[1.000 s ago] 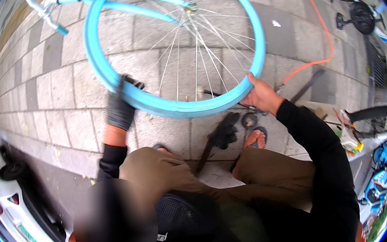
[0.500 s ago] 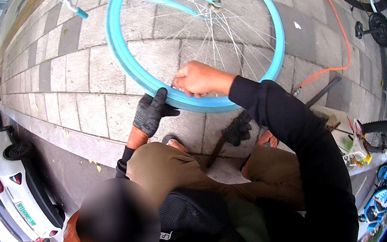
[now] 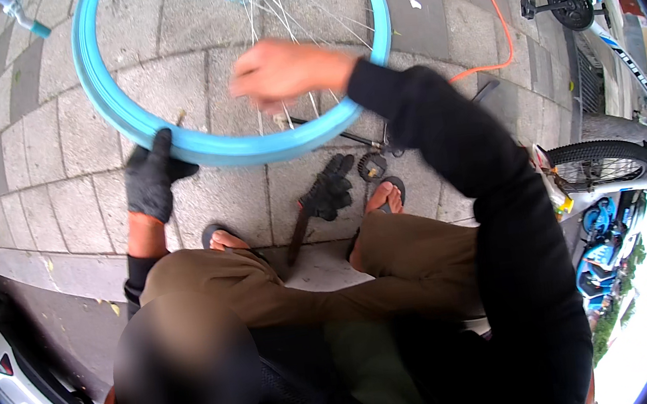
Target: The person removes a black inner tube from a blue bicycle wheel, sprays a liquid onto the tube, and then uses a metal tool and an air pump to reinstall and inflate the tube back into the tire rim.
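Wheel: light blue bicycle wheel rim with thin metal spokes (image 3: 170, 136), upright on the grey stone paving (image 3: 45, 167), before the knees.
Left hand: black-gloved left hand (image 3: 151, 179), grip closed on the rim's lower left.
Right hand: bare right hand (image 3: 283, 70), blurred over the spokes; grip cannot be told.
Ground: loose black glove (image 3: 330, 189) by the sandalled foot (image 3: 383, 195).

orange hose (image 3: 501, 18), white car (image 3: 15, 385)
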